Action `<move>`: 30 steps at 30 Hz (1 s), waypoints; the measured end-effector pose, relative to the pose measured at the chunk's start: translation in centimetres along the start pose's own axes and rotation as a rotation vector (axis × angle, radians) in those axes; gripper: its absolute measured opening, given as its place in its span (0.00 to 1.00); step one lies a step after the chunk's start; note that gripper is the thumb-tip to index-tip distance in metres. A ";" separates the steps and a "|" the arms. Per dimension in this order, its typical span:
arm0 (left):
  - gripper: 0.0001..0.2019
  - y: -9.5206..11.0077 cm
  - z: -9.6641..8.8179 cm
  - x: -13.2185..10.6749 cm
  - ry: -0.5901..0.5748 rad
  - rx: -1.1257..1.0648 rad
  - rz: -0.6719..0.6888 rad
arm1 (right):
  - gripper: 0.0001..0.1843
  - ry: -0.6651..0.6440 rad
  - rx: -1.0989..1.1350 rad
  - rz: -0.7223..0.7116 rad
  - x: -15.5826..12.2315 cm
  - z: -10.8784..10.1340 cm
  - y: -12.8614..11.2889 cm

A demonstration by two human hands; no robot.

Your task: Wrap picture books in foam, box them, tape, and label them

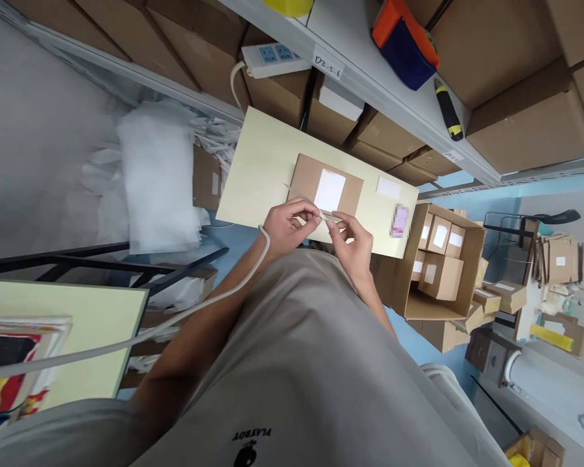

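Observation:
My left hand [292,224] and my right hand [353,241] meet in front of my body, over the near edge of a pale yellow table [260,155]. Fingertips of both pinch a thin, pale strip [324,216], too small to name. Just beyond them, a flat brown cardboard box [305,174] with a white label [331,188] lies on the tabletop. Part of the box is hidden behind my fingers. A white cable [199,305] runs across the view from the lower left and passes in front of my left wrist.
To the right stands an open carton [411,285] holding several small labelled boxes. Overhead, a shelf [365,71] bears a tape dispenser [403,48] and a utility knife [448,111]. A power strip [275,59] sits at the back. Clear plastic packaging [158,175] hangs to the left.

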State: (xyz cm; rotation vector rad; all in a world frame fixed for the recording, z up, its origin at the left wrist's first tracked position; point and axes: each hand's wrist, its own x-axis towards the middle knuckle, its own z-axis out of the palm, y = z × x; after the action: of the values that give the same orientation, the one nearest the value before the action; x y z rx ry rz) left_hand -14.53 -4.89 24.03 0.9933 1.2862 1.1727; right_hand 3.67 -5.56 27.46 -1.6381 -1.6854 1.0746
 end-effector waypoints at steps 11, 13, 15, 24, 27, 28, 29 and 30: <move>0.09 -0.4 0.0 0.2 -0.074 0.202 0.158 | 0.21 0.005 -0.071 -0.105 1.2 0.1 0.1; 0.09 -0.7 0.1 0.3 -0.073 0.202 0.157 | 0.21 0.009 -0.073 -0.099 1.4 0.1 0.4; 0.08 -1.1 0.1 0.6 -0.071 0.197 0.149 | 0.22 0.004 -0.048 -0.075 1.6 0.2 0.7; 0.08 -2.5 -0.8 1.7 -0.064 0.201 0.095 | 0.23 -0.044 0.151 0.078 2.5 1.5 2.5; 0.09 -3.0 -0.9 1.9 -0.072 0.196 0.070 | 0.21 -0.061 0.225 0.118 2.6 1.9 2.4; 0.09 -3.3 -1.0 2.0 -0.065 0.205 0.061 | 0.20 -0.063 0.247 0.129 2.6 2.1 2.3; 0.08 -3.7 -1.1 2.2 -0.049 0.223 0.055 | 0.20 -0.066 0.267 0.142 2.7 2.2 2.3; 0.07 -4.1 -1.3 2.5 -0.024 0.254 0.049 | 0.20 -0.069 0.285 0.158 2.7 2.3 2.3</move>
State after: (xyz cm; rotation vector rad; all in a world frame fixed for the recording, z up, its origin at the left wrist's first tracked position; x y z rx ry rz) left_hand -15.62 -3.24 19.49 1.2258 1.4233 1.0478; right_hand 2.69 -3.39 23.95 -1.5822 -1.3850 1.3930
